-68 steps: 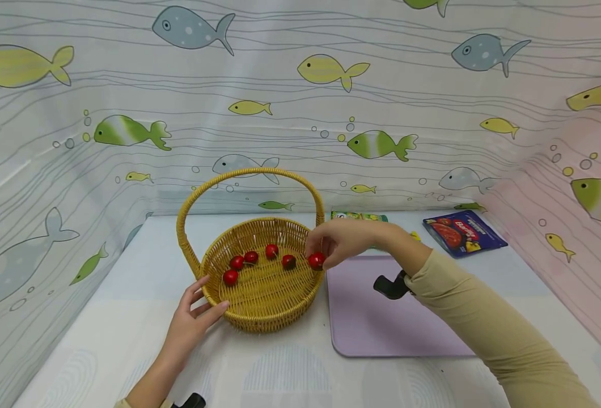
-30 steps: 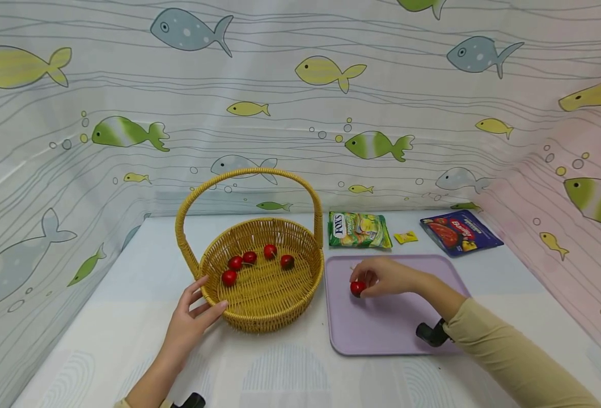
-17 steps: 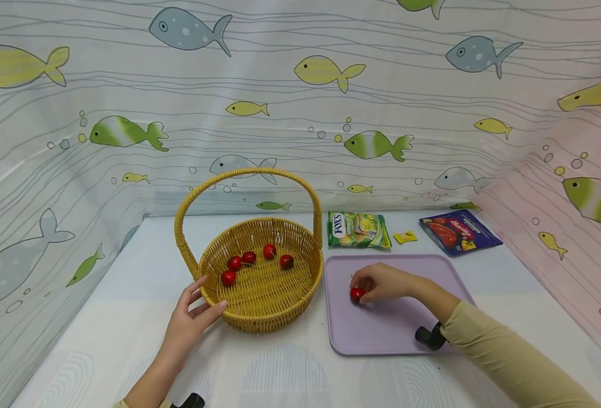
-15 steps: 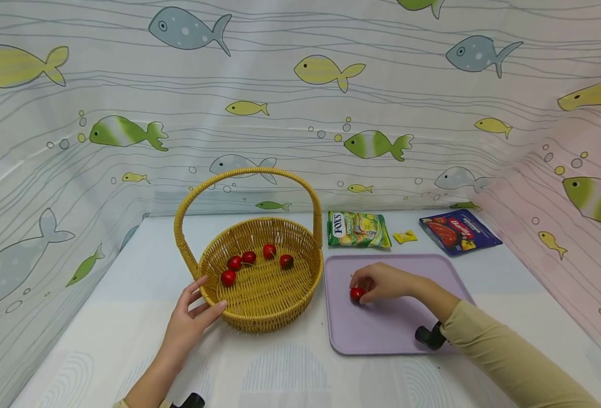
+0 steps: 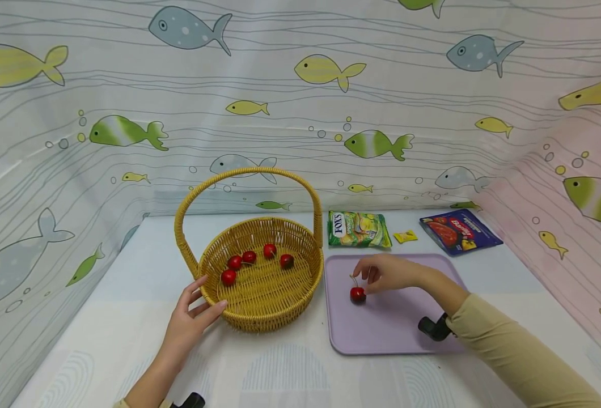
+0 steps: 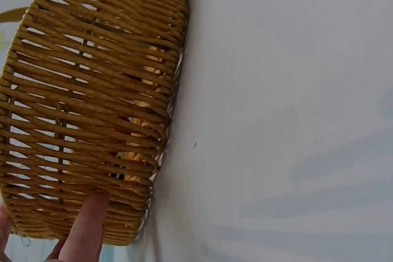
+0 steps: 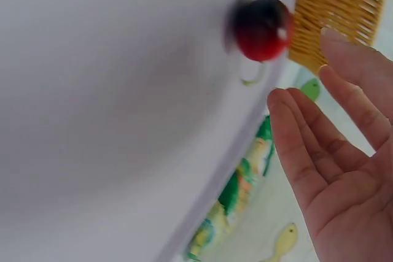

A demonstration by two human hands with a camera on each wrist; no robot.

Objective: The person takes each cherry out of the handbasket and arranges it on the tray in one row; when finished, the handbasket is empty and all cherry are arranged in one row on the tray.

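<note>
We judged this the placing step, our right grip (image 5: 389, 273) slack, empty beside the cherry (image 5: 358, 295) at nine o'clock on the tray (image 5: 382, 335), left grip (image 5: 192, 318) relaxed against the basket (image 5: 265, 322), withdrawal seemingly called for.

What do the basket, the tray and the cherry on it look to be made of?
Basket: woven strands with slight sheen; wicker or plastic imitation. Tray: likely plastic, perhaps painted metal, given its smooth, even lilac surface. Cherry: glossy, with a bright highlight; real fruit or plastic, I can't tell.
</note>
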